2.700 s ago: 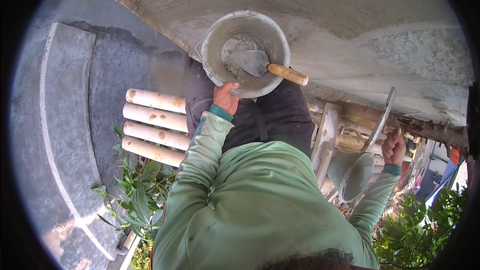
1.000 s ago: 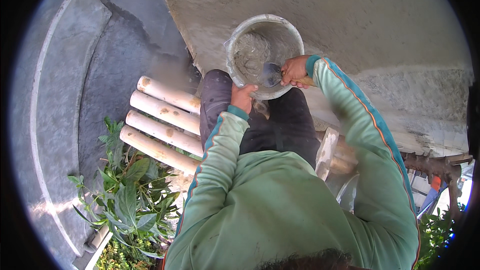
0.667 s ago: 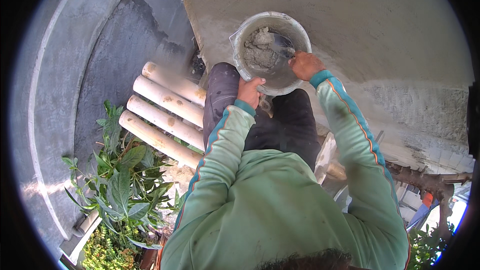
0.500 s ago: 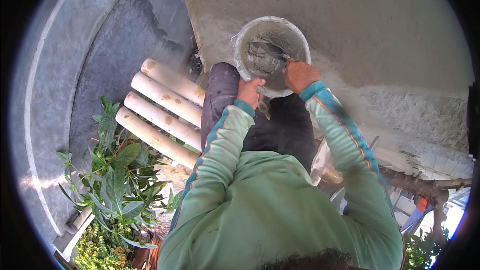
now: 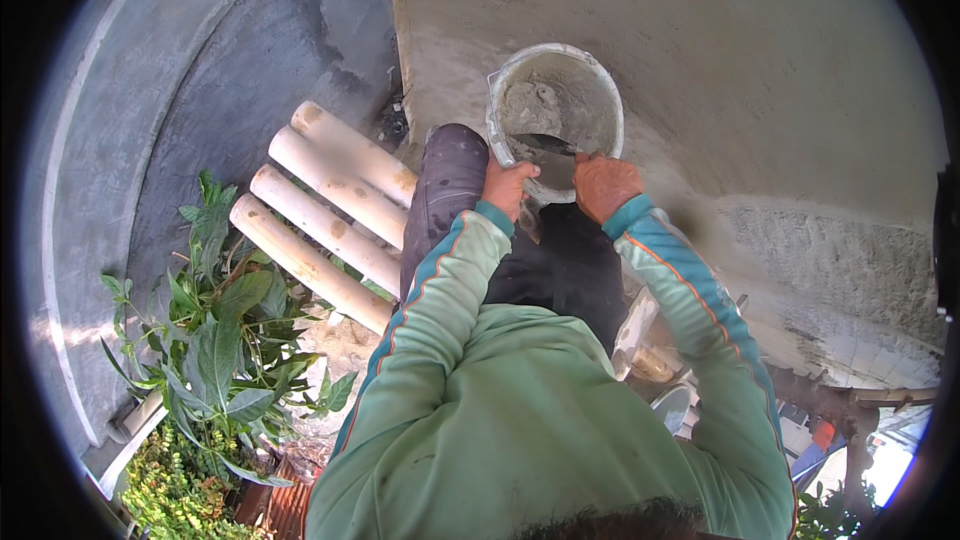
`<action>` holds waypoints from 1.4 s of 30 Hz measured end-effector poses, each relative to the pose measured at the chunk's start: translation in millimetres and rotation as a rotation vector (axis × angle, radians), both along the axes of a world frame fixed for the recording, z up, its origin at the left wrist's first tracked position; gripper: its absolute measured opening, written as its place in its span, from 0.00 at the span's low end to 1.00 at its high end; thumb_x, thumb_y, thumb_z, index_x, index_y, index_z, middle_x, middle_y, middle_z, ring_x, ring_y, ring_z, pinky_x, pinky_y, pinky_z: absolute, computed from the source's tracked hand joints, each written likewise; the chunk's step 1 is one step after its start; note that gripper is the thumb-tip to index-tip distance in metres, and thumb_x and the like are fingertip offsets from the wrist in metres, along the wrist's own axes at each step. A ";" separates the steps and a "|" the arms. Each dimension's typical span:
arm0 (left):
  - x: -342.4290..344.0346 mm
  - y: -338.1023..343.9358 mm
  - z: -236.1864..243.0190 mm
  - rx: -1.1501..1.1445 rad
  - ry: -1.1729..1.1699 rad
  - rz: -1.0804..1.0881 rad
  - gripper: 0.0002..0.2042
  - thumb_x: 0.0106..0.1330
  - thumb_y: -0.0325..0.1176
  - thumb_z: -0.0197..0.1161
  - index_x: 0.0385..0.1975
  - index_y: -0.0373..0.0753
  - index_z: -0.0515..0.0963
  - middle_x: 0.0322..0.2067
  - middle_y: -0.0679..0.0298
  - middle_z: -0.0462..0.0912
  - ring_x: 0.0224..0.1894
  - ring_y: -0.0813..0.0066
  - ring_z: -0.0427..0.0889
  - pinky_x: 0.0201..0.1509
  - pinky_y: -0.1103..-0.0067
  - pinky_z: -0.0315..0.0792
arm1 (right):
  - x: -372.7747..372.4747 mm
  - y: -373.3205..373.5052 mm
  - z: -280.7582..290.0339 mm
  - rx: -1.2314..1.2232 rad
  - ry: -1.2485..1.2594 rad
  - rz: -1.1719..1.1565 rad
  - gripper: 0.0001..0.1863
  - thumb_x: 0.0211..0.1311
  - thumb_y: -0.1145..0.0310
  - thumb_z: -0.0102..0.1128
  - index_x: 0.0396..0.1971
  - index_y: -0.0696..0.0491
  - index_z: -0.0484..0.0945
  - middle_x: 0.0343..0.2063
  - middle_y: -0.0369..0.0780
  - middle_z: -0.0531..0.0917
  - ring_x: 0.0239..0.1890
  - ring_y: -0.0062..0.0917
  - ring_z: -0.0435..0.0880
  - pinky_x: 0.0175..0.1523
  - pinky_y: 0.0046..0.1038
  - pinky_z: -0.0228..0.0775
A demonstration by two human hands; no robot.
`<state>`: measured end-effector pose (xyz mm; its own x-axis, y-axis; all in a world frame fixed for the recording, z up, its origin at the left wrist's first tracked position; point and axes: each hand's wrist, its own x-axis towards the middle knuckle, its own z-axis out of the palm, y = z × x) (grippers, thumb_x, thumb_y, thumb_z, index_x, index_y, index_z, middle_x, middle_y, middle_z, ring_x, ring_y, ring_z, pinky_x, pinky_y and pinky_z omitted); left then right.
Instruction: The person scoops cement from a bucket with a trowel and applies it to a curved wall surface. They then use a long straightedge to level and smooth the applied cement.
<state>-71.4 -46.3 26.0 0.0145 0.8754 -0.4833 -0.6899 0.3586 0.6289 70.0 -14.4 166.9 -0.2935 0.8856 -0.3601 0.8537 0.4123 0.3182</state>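
Observation:
A grey, mortar-smeared bucket (image 5: 612, 100) is held above my dark-trousered legs, with its mouth facing up. Wet grey mortar (image 5: 532, 108) lies inside it. My left hand (image 5: 508, 187) grips the bucket's near left rim, thumb over the edge. In my right hand (image 5: 606, 186) is the handle of a trowel, mostly covered by the fingers. The trowel's dark, flat blade (image 5: 545, 154) reaches left across the near part of the bucket's mouth, close to my left thumb. A pale, pointed shape (image 5: 527, 222) shows just below the bucket; I cannot tell what it is.
Several pale round poles (image 5: 340, 195) lie side by side at my left. Leafy plants (image 5: 225, 350) grow beneath them. A broad plastered surface (image 5: 760, 70) spans the far and right side, and a curved grey concrete surface (image 5: 215, 90) stands at the left.
The trowel blade has come from the mortar deeper in the bucket toward the near rim. My right hand has moved slightly nearer to me, and the bucket has shifted slightly right in view.

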 end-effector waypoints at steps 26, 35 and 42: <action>10.5 -0.8 -7.8 0.268 0.129 -0.021 0.57 0.49 0.14 0.62 0.80 0.44 0.35 0.75 0.48 0.51 0.71 0.58 0.63 0.68 0.75 0.66 | 31.6 24.0 16.6 -0.439 0.252 -0.365 0.20 0.68 0.56 0.54 0.46 0.57 0.83 0.46 0.55 0.86 0.54 0.46 0.85 0.60 0.47 0.74; 1.5 -13.7 39.4 0.401 0.736 -0.079 0.57 0.50 0.19 0.63 0.80 0.46 0.35 0.77 0.36 0.33 0.81 0.45 0.34 0.78 0.70 0.49 | 65.8 55.5 26.7 0.035 0.006 -0.306 0.20 0.69 0.58 0.52 0.46 0.58 0.82 0.46 0.53 0.86 0.52 0.46 0.86 0.56 0.48 0.77; -10.3 -17.1 46.1 0.466 0.736 -0.029 0.57 0.50 0.20 0.64 0.80 0.43 0.35 0.77 0.36 0.35 0.81 0.45 0.33 0.78 0.71 0.49 | 61.7 19.1 -15.2 -0.736 0.810 -0.796 0.16 0.69 0.58 0.61 0.39 0.58 0.80 0.23 0.36 0.81 0.21 0.23 0.80 0.23 0.31 0.71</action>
